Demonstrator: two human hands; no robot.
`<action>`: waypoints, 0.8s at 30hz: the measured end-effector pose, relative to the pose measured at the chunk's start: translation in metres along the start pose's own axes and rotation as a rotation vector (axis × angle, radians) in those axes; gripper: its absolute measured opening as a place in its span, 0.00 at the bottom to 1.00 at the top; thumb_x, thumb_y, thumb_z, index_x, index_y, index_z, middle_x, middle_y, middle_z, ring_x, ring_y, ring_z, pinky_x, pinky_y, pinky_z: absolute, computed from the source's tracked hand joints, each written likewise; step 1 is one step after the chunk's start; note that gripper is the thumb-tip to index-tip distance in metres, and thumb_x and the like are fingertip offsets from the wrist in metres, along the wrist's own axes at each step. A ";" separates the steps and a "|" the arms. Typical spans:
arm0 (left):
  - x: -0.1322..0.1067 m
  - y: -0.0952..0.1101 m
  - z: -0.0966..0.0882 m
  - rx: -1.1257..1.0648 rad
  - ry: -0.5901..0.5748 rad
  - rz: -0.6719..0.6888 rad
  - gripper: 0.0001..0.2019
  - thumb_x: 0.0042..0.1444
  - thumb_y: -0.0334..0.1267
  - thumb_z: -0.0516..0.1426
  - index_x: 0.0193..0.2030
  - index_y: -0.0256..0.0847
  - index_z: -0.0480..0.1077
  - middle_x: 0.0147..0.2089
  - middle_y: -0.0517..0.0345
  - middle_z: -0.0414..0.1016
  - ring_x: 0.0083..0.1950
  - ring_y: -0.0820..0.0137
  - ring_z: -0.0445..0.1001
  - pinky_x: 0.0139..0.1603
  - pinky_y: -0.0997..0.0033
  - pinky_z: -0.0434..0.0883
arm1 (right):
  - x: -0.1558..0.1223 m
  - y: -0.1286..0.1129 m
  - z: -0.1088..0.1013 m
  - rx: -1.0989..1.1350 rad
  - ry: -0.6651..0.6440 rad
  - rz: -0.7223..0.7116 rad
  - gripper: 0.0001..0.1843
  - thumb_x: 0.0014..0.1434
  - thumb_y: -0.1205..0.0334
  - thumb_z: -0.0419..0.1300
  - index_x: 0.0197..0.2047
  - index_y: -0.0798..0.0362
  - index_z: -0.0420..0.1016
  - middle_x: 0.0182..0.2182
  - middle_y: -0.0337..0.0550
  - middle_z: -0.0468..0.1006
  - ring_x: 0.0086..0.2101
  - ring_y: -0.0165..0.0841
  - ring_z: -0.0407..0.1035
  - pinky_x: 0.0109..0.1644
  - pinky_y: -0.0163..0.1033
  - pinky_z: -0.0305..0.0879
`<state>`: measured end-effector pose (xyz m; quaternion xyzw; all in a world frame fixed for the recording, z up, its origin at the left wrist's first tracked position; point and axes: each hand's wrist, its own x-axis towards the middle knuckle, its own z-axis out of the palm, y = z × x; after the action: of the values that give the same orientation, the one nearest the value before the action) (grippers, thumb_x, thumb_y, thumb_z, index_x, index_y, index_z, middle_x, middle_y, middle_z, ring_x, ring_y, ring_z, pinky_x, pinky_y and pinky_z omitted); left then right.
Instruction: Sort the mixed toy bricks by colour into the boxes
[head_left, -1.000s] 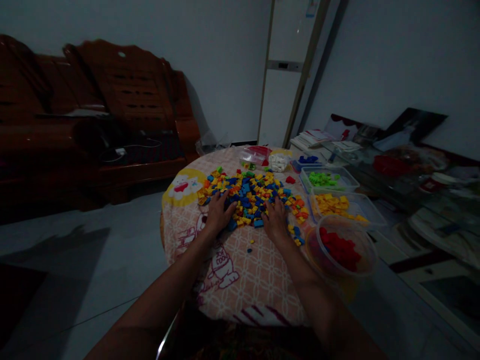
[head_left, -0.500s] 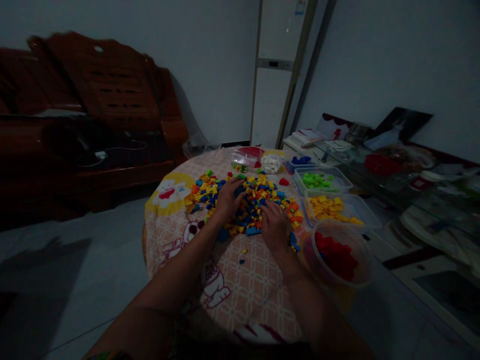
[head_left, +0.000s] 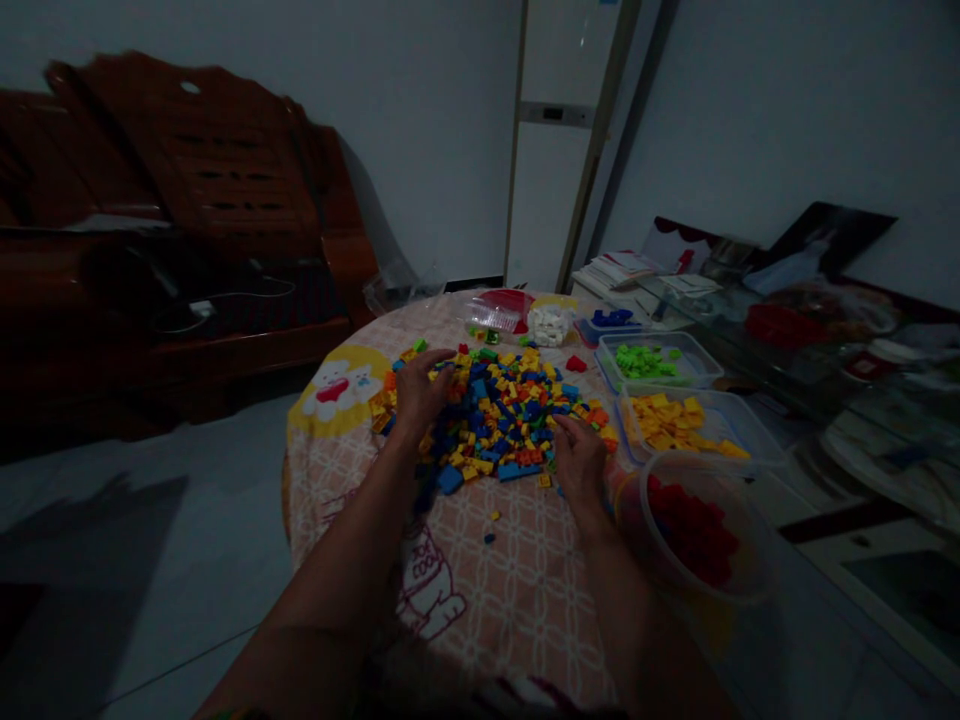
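Observation:
A wide pile of mixed toy bricks (head_left: 510, 405), mostly yellow, blue and orange, lies on the round table. At its left side is my left hand (head_left: 421, 395), curved over the bricks with thumb and fingers apart. My right hand (head_left: 581, 455) is at the right edge of the pile, fingers drawn together at the tips; whether a brick is between them is too dark to see. A larger blue brick (head_left: 451, 480) and a long blue brick (head_left: 519, 470) lie along the near edge. One small yellow brick (head_left: 496, 515) and a dark blue one (head_left: 490, 538) lie apart, nearer me.
Along the right stand a round tub (head_left: 651, 530) of red bricks, a box of yellow bricks (head_left: 667, 422) and a box of green bricks (head_left: 646, 362). White bricks (head_left: 550, 325) and blue bricks (head_left: 613, 317) lie at the back. A wooden bench (head_left: 225, 190) stands left.
My left hand has moved left across the pile, uncovering bricks in its middle. My right hand has shifted right and nearer me, its fingers drawn together. The view has shifted slightly.

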<state>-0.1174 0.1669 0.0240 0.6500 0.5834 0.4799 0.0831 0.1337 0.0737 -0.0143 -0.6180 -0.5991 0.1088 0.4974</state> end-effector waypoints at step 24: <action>0.002 -0.020 -0.022 -0.191 0.121 -0.154 0.19 0.56 0.45 0.56 0.47 0.35 0.80 0.44 0.51 0.82 0.46 0.63 0.79 0.49 0.68 0.74 | -0.009 -0.030 -0.009 0.021 -0.039 -0.117 0.15 0.64 0.61 0.54 0.43 0.53 0.82 0.39 0.49 0.84 0.41 0.39 0.78 0.48 0.43 0.73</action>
<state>-0.1471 0.1653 0.0232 0.5622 0.5871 0.5639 0.1457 0.1193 0.0550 0.0080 -0.5746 -0.6426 0.0980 0.4974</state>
